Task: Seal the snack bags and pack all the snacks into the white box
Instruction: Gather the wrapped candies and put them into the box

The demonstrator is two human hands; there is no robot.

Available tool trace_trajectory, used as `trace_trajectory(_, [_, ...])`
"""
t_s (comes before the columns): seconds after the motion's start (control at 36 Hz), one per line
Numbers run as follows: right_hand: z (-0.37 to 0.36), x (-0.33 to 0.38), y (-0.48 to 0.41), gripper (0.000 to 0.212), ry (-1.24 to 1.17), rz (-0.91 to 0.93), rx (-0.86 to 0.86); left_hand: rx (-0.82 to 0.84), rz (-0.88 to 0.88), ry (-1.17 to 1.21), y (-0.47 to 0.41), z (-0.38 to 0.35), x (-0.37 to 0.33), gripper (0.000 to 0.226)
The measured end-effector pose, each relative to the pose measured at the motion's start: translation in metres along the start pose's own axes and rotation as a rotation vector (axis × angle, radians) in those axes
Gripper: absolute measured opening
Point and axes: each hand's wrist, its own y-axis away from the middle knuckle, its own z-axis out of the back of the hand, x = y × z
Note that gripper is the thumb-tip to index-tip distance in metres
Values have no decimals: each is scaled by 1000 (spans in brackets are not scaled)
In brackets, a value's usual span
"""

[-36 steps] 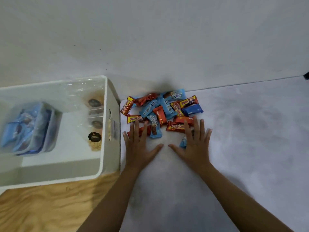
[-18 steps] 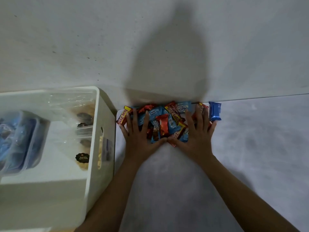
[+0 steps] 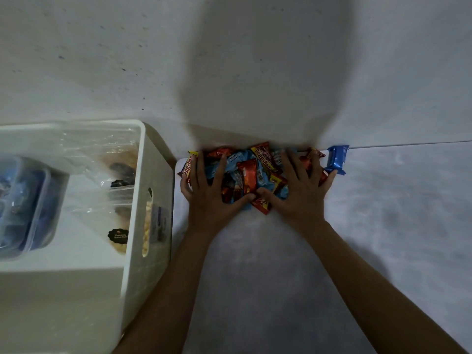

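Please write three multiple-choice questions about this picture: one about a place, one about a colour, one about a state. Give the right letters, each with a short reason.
1. Where does the snack pile lie, relative to the white box?
A) inside it
B) to its right, against the wall
C) to its left

2. What colour is the single packet at the pile's right end?
A) green
B) blue
C) yellow

3. In what state is the white box?
A) shut with a lid
B) open and empty
C) open, already holding clear containers and bags

Answers:
1 B: the pile sits outside the box's right side, at the foot of the wall.
2 B: its wrapper is plainly blue.
3 C: the top is open, and containers and bags show inside.
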Motion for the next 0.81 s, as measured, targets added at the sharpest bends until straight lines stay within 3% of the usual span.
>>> trace_trajectory(0.17, [2, 9, -5, 88, -55, -68, -17, 4, -6, 33, 0, 3, -1, 92])
trace_trajectory(0.36, [-2, 17, -10, 73, -66, -106, -45, -7, 36, 33, -5, 6, -1, 91])
trace_trajectory(0.61, [-1, 22, -17, 65, -119, -74, -38, -45, 24, 52, -15, 4, -1, 84])
trace_trajectory(0.81, [2, 26, -20, 76, -204, -75, -3, -31, 25, 73, -17, 9, -1, 81])
